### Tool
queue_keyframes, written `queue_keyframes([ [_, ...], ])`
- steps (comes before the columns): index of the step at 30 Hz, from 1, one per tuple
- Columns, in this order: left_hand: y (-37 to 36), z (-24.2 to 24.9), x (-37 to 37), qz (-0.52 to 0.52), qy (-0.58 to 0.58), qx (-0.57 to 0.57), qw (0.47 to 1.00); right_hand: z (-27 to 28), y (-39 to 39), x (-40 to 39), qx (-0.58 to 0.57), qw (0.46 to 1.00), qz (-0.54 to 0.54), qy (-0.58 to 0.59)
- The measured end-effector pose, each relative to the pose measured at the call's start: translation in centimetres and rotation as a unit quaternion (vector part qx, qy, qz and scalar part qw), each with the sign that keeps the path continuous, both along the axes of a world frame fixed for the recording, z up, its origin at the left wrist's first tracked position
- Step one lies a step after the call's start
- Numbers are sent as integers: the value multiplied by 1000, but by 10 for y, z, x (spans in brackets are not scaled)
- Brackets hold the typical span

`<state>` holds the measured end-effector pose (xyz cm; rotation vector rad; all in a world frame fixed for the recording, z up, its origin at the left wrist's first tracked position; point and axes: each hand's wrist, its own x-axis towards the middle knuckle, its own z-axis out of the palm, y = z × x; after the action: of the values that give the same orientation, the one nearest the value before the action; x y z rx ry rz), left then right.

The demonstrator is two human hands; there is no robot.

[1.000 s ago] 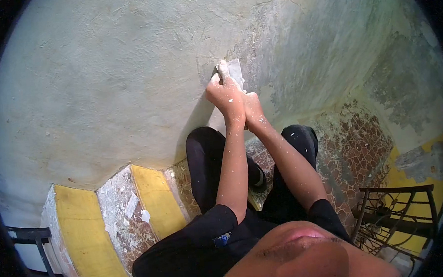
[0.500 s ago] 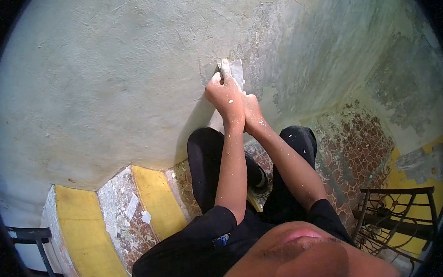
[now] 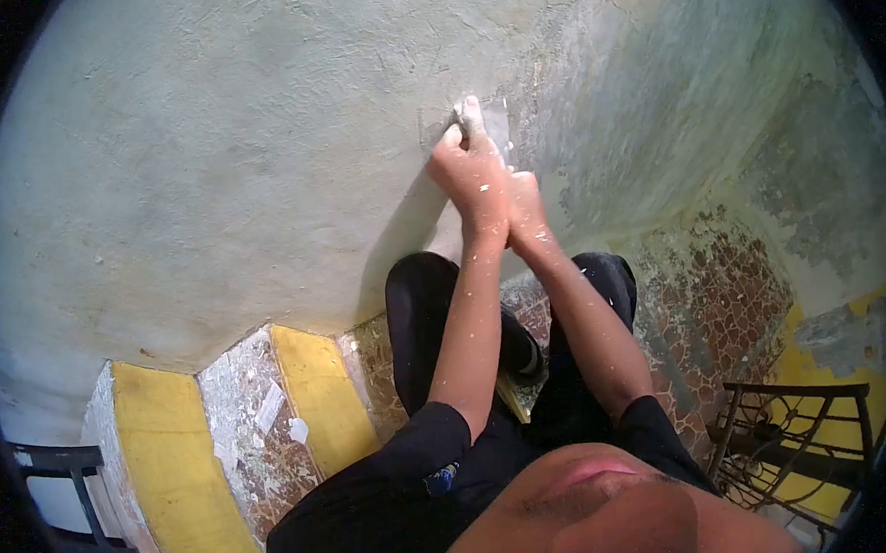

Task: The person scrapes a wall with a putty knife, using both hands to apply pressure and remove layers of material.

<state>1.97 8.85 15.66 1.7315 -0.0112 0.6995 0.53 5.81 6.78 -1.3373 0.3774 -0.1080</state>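
A scraper with a flat grey blade [image 3: 496, 125] is pressed against the pale green plaster wall [image 3: 257, 166], by the edge of a bare grey patch [image 3: 593, 78]. My left hand [image 3: 473, 180] is closed on it, with one whitened finger stretched along the blade. Just behind and to the right, my right hand [image 3: 526, 204] is a closed fist, apparently around the handle, which is hidden. The two wrists are close together. White flakes dot both hands and forearms.
Yellow-edged steps [image 3: 323, 383] descend at the left, with loose paint chips [image 3: 269, 407] on them. My dark-trousered knees are close to the wall. Brown patterned floor [image 3: 719, 292] and a rusty metal railing [image 3: 792, 438] lie to the right. A black rail [image 3: 62, 462] stands at far left.
Both hands and the scraper have shifted slightly up and to the right in the view. The surroundings have shifted a little too. The grip looks the same.
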Motion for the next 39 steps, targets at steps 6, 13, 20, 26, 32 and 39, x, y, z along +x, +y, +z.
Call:
queue_keyframes([
  [6, 0, 0, 10, -35, 25, -63, 997, 14, -11, 11, -10, 999, -16, -27],
  [13, 13, -6, 3, -51, 55, -11, 997, -11, 12, 6, -22, 996, -37, -82],
  [20, 36, -30, -6, -19, 63, 16, 998, -34, 30, -1, -54, 998, -9, 9],
  [26, 32, -29, -1, -18, 58, 10, 998, -14, 19, -2, -14, 998, 26, 62],
  [32, 2, -6, 15, -14, 28, -1, 1000, -3, -13, 17, 69, 997, 15, -8],
  [39, -28, 5, 22, -35, -3, 53, 998, 17, -36, 12, 25, 992, -15, -120],
])
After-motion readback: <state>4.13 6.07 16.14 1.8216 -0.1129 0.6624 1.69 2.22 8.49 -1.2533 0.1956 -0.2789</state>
